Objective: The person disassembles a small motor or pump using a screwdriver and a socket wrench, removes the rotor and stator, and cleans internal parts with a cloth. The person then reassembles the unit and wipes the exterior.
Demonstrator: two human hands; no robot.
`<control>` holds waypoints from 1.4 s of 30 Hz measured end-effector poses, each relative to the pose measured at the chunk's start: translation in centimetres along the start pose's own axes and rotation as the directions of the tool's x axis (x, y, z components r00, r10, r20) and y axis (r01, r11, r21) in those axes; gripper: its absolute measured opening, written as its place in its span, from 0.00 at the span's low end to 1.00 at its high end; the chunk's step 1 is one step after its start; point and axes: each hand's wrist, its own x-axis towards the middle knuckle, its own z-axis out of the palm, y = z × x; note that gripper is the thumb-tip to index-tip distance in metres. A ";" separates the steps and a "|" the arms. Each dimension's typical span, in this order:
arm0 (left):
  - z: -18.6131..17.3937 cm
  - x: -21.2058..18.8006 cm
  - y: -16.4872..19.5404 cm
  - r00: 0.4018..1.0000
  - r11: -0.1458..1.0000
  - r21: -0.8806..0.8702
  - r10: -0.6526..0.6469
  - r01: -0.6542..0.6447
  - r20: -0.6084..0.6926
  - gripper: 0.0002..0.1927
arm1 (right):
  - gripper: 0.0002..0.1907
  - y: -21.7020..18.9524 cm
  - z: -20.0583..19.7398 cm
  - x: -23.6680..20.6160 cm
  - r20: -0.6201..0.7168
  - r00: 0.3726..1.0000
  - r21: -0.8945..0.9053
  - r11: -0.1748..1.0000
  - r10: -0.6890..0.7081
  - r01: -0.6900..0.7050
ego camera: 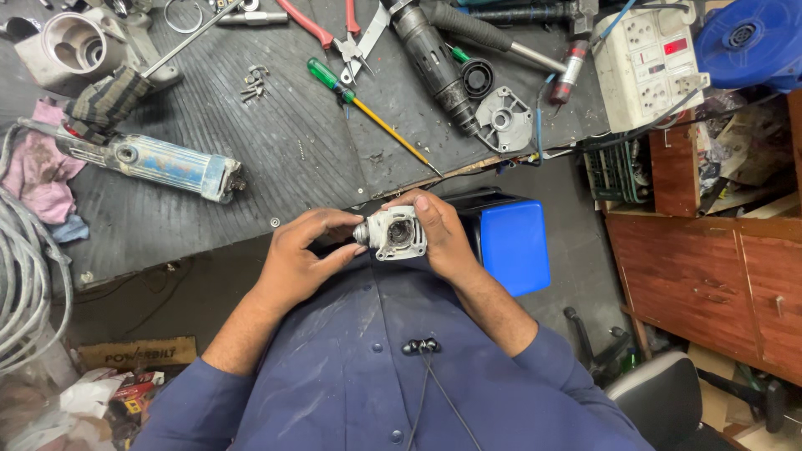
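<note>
Both hands closed on a grey gear housing (395, 233): left hand (299, 259) pinching its spindle end, right hand (443, 235) gripping its side. Held above a blue box (514, 246), near the counter (276, 150).

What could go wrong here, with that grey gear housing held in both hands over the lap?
1. The gear housing is pinched between the left hand and right hand off the bench edge; a slip would likely drop it to the floor.
2. The loose screws lie unboxed on the mat and could roll away.
3. The blue tool body lies near the edge; a nudge might tip it off.
</note>
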 end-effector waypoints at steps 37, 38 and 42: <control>-4.8 -0.6 0.4 0.960 0.968 0.004 -0.248 0.250 0.129 0.27 | 0.30 1.1 2.2 3.7 0.142 0.989 -0.123 0.992 0.032 -0.015; -5.0 -0.5 0.2 0.961 0.969 -0.011 -0.242 0.245 0.134 0.24 | 0.30 1.2 2.4 3.8 0.131 0.991 -0.161 0.987 0.021 0.000; -6.1 -0.3 -0.8 0.962 0.974 0.027 -0.227 0.225 0.155 0.16 | 0.30 1.0 3.5 4.5 0.112 0.992 -0.010 0.998 0.061 -0.061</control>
